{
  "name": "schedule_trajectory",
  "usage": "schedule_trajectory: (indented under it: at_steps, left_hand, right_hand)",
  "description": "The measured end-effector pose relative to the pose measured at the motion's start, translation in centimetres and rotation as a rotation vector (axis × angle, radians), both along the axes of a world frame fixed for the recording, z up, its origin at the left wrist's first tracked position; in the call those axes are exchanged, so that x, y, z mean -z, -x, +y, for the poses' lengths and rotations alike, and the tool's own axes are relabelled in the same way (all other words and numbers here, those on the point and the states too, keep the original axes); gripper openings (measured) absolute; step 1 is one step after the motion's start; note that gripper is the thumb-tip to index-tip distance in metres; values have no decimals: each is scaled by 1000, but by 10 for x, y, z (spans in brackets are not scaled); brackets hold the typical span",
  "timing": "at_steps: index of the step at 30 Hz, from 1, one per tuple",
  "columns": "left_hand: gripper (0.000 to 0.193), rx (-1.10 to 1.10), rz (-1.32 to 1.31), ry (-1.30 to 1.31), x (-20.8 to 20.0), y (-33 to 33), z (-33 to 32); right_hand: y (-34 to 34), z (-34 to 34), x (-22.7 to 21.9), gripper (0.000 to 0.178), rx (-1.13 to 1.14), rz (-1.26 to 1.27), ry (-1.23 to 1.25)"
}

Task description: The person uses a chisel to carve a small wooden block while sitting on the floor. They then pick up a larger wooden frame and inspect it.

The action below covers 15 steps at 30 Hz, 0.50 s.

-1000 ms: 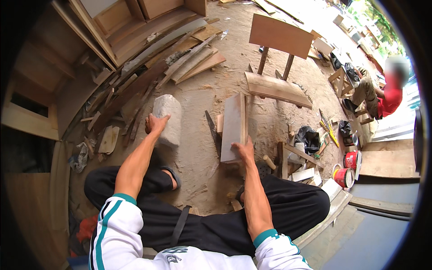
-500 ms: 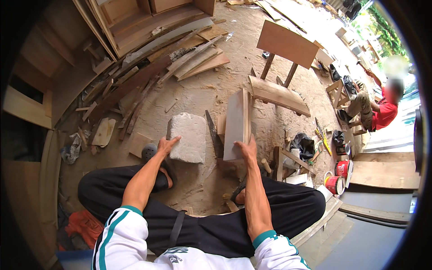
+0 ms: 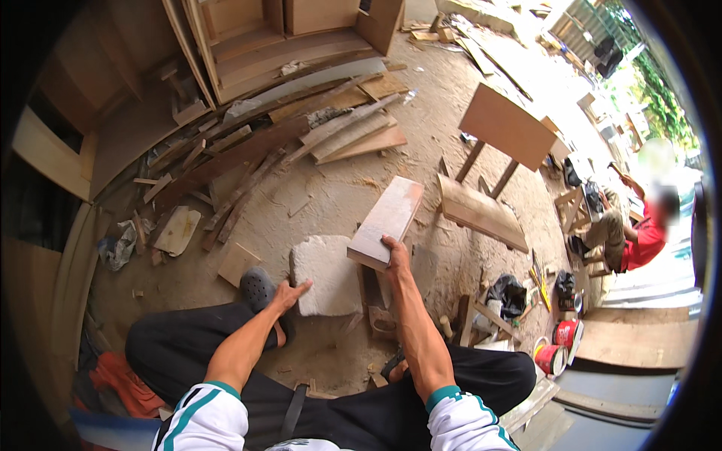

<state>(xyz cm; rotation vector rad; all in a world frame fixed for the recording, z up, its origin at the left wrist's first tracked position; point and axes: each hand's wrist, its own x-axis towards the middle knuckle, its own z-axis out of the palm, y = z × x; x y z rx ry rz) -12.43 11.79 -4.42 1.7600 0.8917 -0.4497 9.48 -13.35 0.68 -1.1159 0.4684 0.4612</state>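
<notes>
I sit on a sawdust-covered floor with my legs spread. My left hand grips the near left edge of a grey stone block that lies flat between my legs. My right hand holds the near end of a short wooden plank, lifted off the ground and tilted, its far end pointing away from me. The plank's near end hangs over the block's right edge. My foot in a dark clog rests just left of the block.
Planks and offcuts are piled beyond the block, with wooden cabinets behind. A small wooden table and a board lie to the right. Paint cans and tools sit at my right. A person in red sits far right.
My left hand has dragged the stone block closer and to the right, between my legs. My right hand has lifted and tilted the plank over the block's right edge.
</notes>
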Motion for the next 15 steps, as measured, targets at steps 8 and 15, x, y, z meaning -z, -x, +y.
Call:
schedule_trajectory:
  at_steps: [8,15]
  left_hand:
    - [95,308,126,-131,-35,-14,10]
    - [67,181,138,-282,-22,-23,22]
  right_hand:
    - [-50,92,60,51,247,-19,-229]
    - [-69,162,72,53,131,180,-280]
